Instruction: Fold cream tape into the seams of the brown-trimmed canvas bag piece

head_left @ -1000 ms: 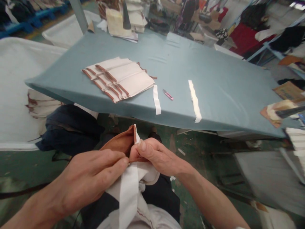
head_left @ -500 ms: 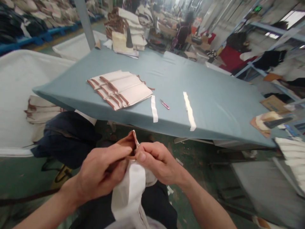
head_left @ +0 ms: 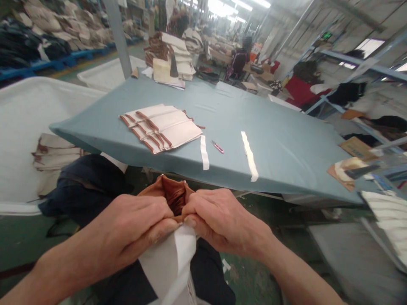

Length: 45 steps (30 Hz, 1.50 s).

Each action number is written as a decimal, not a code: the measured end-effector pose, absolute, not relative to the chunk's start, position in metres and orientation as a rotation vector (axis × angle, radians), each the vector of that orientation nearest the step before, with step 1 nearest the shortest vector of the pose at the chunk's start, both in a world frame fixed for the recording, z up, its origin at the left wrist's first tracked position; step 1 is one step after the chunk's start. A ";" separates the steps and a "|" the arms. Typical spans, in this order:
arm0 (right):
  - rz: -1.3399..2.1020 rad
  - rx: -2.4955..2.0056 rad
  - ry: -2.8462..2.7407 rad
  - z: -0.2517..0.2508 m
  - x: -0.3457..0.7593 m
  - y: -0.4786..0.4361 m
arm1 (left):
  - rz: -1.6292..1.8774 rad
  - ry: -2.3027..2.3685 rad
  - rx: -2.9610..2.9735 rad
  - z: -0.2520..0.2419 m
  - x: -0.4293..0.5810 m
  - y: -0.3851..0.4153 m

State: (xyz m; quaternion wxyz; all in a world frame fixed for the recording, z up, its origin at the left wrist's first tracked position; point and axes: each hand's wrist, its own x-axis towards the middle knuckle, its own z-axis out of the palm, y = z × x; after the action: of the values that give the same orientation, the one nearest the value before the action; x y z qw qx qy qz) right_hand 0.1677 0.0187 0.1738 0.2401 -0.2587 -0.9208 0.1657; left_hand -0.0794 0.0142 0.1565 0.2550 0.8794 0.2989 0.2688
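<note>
Both hands hold a cream cloth bag piece (head_left: 162,262) with a brown lining, low in front of me. My left hand (head_left: 136,226) pinches its upper edge from the left, thumb along the rim. My right hand (head_left: 216,218) grips the same edge close by, with the thumb on the near side. Between the hands the mouth gapes and shows the brown lining (head_left: 174,195). A white strip (head_left: 185,250) hangs down from the rim near my right thumb. What lies under the fingers is hidden.
A blue-green covered table (head_left: 222,106) stands ahead. On it lie stacked cream pieces with brown edges (head_left: 165,127), a short white strip (head_left: 204,152), small thread snips (head_left: 218,147) and a longer cream strip (head_left: 249,156). A white bin (head_left: 25,101) stands left; a person (head_left: 239,61) sits far back.
The bag's mouth has spread wider and shows more brown lining. My left hand has turned, with its thumb now along the rim near my right thumb. The view has tilted up slightly.
</note>
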 end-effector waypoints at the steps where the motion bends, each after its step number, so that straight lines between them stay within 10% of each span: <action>1: 0.443 -0.706 -2.521 0.173 0.168 0.020 | 0.702 0.776 2.348 0.159 -0.079 0.016; 24: 1.670 -0.440 -1.606 0.118 0.148 0.035 | 1.144 0.568 1.310 0.136 -0.035 -0.007; 45: 0.739 -0.534 -2.206 0.164 0.169 0.041 | 0.562 0.819 2.063 0.175 -0.061 0.024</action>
State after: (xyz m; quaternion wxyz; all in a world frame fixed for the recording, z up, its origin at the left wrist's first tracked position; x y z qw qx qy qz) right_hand 0.1690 0.0412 0.1641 0.3684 -0.2078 -0.8592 0.2880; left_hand -0.0610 0.0242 0.1752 0.4131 0.8206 0.3256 0.2236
